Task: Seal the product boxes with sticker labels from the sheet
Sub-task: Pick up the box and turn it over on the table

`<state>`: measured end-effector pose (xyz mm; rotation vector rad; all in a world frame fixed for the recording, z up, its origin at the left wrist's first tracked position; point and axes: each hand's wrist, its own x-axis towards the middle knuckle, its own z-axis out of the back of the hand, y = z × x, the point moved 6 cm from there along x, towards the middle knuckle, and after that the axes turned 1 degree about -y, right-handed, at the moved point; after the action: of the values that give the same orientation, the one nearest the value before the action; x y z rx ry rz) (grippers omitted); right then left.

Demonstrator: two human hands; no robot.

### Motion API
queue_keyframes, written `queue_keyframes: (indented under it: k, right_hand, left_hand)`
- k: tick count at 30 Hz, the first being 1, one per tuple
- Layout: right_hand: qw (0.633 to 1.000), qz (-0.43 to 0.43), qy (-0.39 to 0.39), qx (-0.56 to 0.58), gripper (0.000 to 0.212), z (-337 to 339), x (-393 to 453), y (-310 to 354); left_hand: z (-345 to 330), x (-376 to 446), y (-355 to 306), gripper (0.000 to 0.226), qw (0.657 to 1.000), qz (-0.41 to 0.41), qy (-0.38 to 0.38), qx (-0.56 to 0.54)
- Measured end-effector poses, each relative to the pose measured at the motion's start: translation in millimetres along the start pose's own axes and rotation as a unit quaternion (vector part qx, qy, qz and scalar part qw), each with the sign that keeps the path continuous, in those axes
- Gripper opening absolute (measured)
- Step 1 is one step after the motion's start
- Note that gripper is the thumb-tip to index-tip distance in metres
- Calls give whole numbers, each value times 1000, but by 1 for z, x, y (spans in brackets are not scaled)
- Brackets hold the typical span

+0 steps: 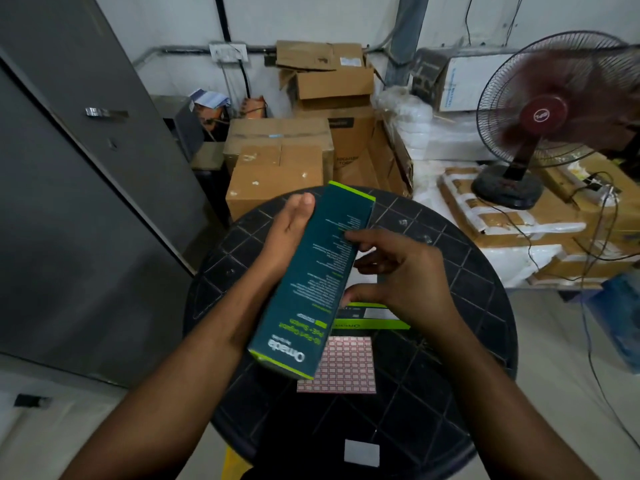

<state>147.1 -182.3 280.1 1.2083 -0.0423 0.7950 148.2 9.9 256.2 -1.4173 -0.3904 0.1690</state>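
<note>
Above the worktop [450,341] my left hand [287,233] loosely cradled the box [311,278]; my right hand [398,275], fingers spread, merely brushed it. Slipping, it might have crumpled the sticker sheet [346,368] beneath.

Illumination is dim, even and cool-toned; no light source is seen. Only weak, soft shadows are cast on the round black table [450,306]. Little glare is noted: dull sheen on the table's ribbed top and a small bright reflection on the grey door's handle [105,113], far left of the table. Motion blur is recorded on the fan [554,109] blades, up right of the table. Overall sharpness is soft. Wide-angle bending is observed towards the frame edges.
</note>
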Motion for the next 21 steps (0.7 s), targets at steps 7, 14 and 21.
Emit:
queue_keyframes:
  k: [7,14,21]
  right_hand:
    - [917,135,26,-375,124,3,17,16]
    - [901,181,142,-367,116,-3,34,30]
    - [887,148,147,-412,96,14,45,34]
  left_hand:
    - [-21,-5,-12,17,985,30,168,-33]
    - [-12,-5,-27,23,970,1,241,19]
    - [19,-9,-61,39,925,88,342,142]
